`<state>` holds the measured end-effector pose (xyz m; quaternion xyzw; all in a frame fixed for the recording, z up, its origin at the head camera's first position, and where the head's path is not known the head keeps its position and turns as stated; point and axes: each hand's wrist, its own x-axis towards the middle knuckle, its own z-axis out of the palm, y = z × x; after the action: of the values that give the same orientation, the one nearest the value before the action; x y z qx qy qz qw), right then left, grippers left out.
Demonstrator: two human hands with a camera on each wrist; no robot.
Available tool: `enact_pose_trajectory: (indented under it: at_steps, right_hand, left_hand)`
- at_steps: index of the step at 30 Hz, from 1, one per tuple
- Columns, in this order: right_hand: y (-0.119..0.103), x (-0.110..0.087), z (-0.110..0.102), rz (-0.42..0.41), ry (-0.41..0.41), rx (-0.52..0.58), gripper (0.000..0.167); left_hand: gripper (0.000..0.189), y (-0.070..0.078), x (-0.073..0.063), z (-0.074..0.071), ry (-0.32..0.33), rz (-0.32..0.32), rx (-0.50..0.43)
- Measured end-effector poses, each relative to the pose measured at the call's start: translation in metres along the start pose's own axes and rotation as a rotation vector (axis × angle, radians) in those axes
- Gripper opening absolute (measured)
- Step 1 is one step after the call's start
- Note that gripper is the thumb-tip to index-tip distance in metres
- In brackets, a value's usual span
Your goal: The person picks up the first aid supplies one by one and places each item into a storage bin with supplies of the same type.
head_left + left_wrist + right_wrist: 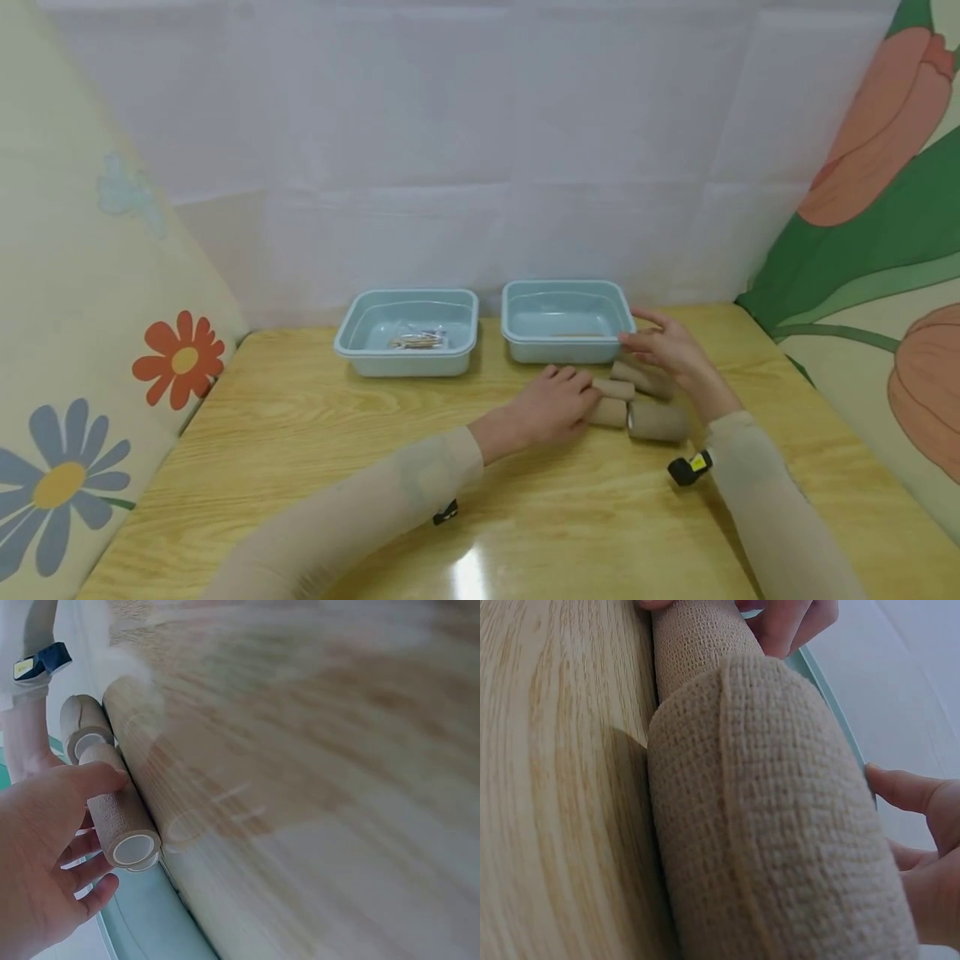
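Several beige bandage rolls (658,421) lie in a cluster on the wooden table (300,467), just in front of the right light-blue tray (566,350). My left hand (581,392) holds one slim roll (124,825), thumb on top and fingers curled behind it. Another roll (82,724) lies beyond it. My right hand (641,333) hovers with relaxed, stretched fingers over the rear roll (645,379), close to the tray's corner. In the right wrist view a thick roll (772,825) fills the frame, with my right fingers (922,825) beside it; contact is unclear.
A second light-blue tray (348,342) at the left holds a small clear packet (417,339). The right tray holds a thin stick (577,335). Flowered cloth panels (90,333) wall in both sides, with a white sheet behind. Bare tabletop lies in front and to the left.
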<state>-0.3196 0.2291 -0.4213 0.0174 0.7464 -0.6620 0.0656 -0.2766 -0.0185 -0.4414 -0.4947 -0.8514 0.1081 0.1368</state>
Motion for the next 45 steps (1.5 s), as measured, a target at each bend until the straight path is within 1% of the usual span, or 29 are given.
enact_pose_trajectory:
  at_steps: [4, 9, 19, 26, 30, 36, 42, 45]
  right_hand:
    - [-0.001, 0.001, 0.001, -0.001, 0.000, -0.002, 0.078]
    - [0.001, 0.001, 0.000, -0.007, 0.001, -0.004, 0.079]
    - [-0.002, -0.001, 0.001, -0.027, -0.007, 0.005, 0.079]
    - [0.003, -0.002, 0.000, -0.029, -0.013, 0.004, 0.078]
    - [0.007, -0.003, 0.000, -0.041, -0.022, 0.015, 0.077]
    - [0.008, -0.002, 0.000, -0.044, -0.022, 0.029, 0.079]
    - [0.005, -0.001, 0.000, -0.018, -0.012, 0.009, 0.079]
    - [0.004, -0.001, 0.000, -0.019, -0.013, 0.008, 0.080]
  left_hand:
    - [0.042, -0.001, -0.001, 0.000, -0.014, -0.005, -0.004]
    - [0.040, -0.001, -0.001, 0.001, -0.011, -0.009, -0.007]
    - [0.037, 0.001, -0.007, -0.001, 0.038, -0.005, 0.026]
    - [0.037, 0.002, -0.012, -0.003, 0.074, 0.024, 0.052]
    - [0.037, 0.001, -0.014, -0.005, 0.068, 0.029, 0.029]
    - [0.041, -0.006, -0.015, -0.012, 0.057, -0.005, -0.034]
    - [0.040, -0.010, -0.015, -0.020, 0.092, -0.017, 0.012]
    - [0.039, -0.012, -0.013, -0.023, 0.123, -0.019, 0.029]
